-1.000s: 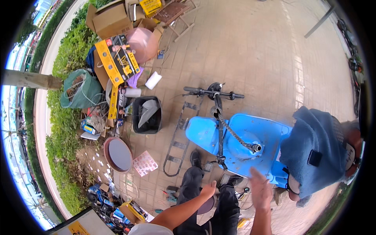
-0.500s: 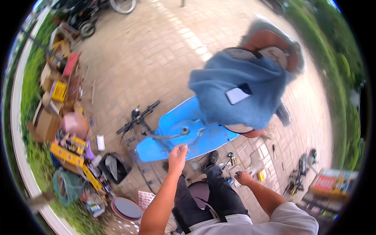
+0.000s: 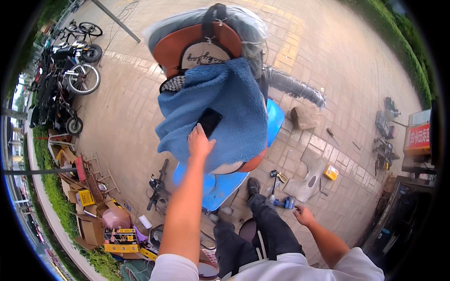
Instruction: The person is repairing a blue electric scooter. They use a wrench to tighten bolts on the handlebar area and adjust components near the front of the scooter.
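Observation:
My left hand reaches out over a blue fleece towel, which is draped across the seat of a scooter. Its fingertips touch the near left edge of a dark smartphone lying on the towel. The thumb is spread apart from the fingers, clear of the phone. Low on the right, my right hand hangs with curled fingers; whether something small is in them I cannot make out. Closest to it is a blue power tool on the paving. Under the towel's near side shows the scooter's blue body panel.
A brown backrest rises behind the towel. Detached handlebars are at the left, before cardboard boxes. Rightward lie a stone block, a grey mat, a yellow box and a screwdriver. Bicycles stand far left.
My left hand has moved forward from over the blue panel to the smartphone on the towel. The view has turned, bringing the seat nearer the middle. My right hand stays low at the right.

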The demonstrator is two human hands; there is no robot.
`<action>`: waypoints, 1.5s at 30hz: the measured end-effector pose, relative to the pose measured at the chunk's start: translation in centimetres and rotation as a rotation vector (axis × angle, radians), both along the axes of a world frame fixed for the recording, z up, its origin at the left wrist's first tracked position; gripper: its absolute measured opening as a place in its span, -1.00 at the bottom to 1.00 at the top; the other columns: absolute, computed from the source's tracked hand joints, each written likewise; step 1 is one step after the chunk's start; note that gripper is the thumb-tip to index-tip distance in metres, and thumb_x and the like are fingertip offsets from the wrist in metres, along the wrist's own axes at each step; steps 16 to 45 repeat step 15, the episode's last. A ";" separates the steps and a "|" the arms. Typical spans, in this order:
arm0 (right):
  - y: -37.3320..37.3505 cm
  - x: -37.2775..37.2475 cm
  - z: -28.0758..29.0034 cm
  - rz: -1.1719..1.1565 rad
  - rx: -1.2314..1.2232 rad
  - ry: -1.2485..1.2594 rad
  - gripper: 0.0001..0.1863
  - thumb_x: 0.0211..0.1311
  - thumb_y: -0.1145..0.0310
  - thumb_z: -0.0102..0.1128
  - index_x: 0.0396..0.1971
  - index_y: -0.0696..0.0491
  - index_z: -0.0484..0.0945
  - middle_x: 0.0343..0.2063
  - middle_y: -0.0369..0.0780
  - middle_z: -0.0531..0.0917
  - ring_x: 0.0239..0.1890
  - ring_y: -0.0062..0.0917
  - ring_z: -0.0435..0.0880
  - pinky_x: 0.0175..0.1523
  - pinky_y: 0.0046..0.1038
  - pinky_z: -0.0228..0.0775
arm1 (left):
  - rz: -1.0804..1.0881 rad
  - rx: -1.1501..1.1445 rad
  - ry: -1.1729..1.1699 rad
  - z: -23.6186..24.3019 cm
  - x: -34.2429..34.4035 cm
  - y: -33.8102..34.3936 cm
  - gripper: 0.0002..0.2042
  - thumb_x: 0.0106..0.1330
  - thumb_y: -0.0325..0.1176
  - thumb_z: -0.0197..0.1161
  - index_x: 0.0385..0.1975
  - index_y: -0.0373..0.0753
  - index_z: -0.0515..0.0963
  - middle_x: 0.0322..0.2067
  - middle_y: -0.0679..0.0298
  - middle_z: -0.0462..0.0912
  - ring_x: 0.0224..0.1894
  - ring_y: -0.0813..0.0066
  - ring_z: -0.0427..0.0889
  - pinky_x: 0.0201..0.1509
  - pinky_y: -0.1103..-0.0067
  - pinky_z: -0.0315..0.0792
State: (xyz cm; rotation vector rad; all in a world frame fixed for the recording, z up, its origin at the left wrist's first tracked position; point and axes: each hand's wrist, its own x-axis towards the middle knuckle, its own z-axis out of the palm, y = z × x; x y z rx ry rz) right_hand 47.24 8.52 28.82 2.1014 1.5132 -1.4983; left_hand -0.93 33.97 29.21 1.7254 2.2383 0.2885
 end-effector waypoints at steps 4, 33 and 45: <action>-1.8 4.1 2.1 -0.121 -0.008 -0.106 -0.55 0.13 0.19 0.11 -0.04 0.17 0.50 -0.20 0.03 0.62 -0.15 -0.19 0.63 -0.02 -0.31 0.45 | -0.008 -0.260 0.161 -0.1 0.7 4.3 -0.07 -0.17 -0.16 0.47 0.24 -0.35 0.11 0.04 -0.10 0.41 0.09 0.01 0.42 0.17 0.27 0.30; -6.8 2.3 4.2 -0.376 0.044 0.008 -0.51 0.11 0.13 0.11 0.01 0.09 0.47 -0.14 0.06 0.59 -0.11 -0.19 0.61 0.01 -0.30 0.42 | 0.013 -0.298 -0.180 -2.3 -1.0 5.0 -0.02 -0.22 -0.19 0.48 0.29 -0.14 0.07 0.12 0.03 0.38 0.16 0.10 0.38 0.21 0.10 0.21; -6.8 2.3 4.2 -0.376 0.044 0.008 -0.51 0.11 0.13 0.11 0.01 0.09 0.47 -0.14 0.06 0.59 -0.11 -0.19 0.61 0.01 -0.30 0.42 | 0.013 -0.298 -0.180 -2.3 -1.0 5.0 -0.02 -0.22 -0.19 0.48 0.29 -0.14 0.07 0.12 0.03 0.38 0.16 0.10 0.38 0.21 0.10 0.21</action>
